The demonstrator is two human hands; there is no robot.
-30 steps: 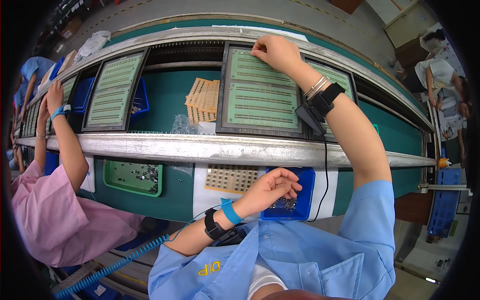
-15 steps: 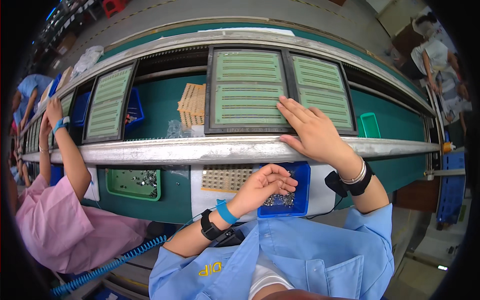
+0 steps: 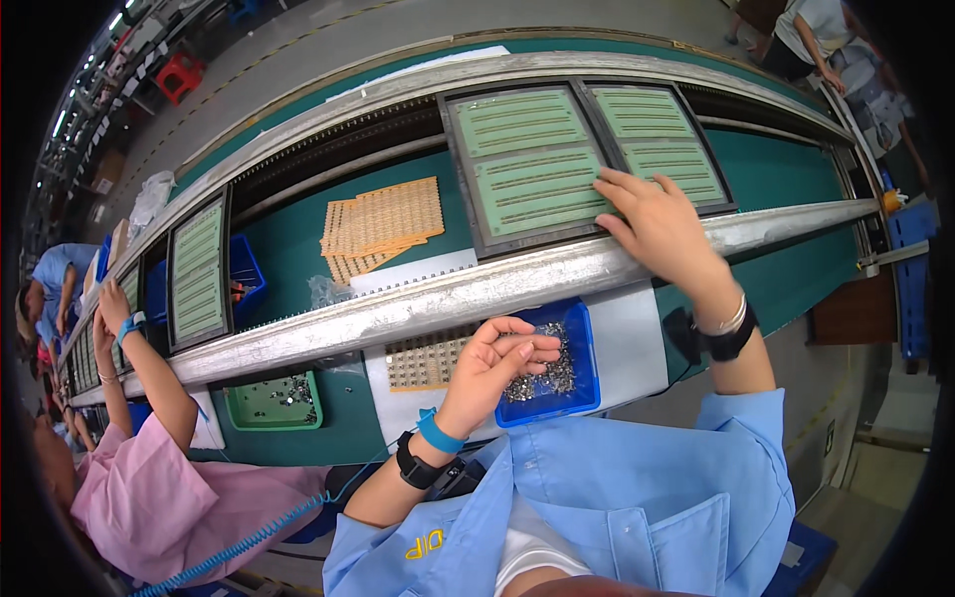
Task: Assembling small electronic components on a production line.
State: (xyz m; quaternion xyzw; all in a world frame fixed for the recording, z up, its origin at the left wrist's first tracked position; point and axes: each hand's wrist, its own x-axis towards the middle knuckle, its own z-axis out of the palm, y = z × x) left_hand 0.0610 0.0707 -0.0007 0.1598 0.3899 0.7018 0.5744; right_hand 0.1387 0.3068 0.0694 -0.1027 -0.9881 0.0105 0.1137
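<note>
Resting open at two o'clock, the right hand [image 3: 662, 224] hides a corner of the dark-framed green circuit-board panel [image 3: 527, 164], long axis twelve-to-six; the left hand [image 3: 497, 363] curls loosely, contents unclear, over the blue plastic bin of small metal parts [image 3: 567, 383].

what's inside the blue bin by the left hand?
The blue bin holds a heap of small silvery metal parts. The left hand covers its left part, so what lies there is hidden; part type too small to tell.
</note>
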